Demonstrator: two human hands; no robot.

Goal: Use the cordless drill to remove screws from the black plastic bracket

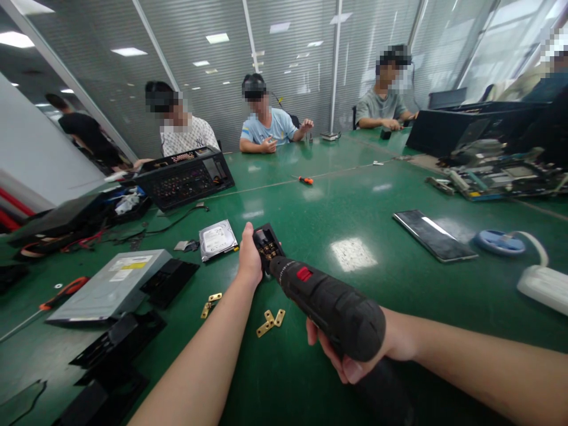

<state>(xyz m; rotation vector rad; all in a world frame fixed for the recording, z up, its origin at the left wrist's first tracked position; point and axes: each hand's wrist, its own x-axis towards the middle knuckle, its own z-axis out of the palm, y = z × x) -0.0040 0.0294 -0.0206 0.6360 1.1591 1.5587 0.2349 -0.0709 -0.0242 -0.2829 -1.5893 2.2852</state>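
Note:
My right hand (337, 352) is wrapped round the grip of a black cordless drill (328, 302) with a red switch on top. The drill's front end points away from me and meets a small black part (267, 241) with brass-coloured pieces inside. That part is gripped in my left hand (251, 257), fingers mostly hidden behind it. The drill covers the exact spot where its tip touches. Several flat brass plates (267, 322) with holes lie on the green table below, and more brass plates (212, 303) lie left of my forearm.
Left of my hands are a hard drive (217, 238), an optical drive (110, 284), black plastic parts (118, 340) and an orange screwdriver (66, 293). A phone (432, 234) lies at right, near a blue round dish (501, 242). Co-workers (270, 124) sit across the green table (310, 216).

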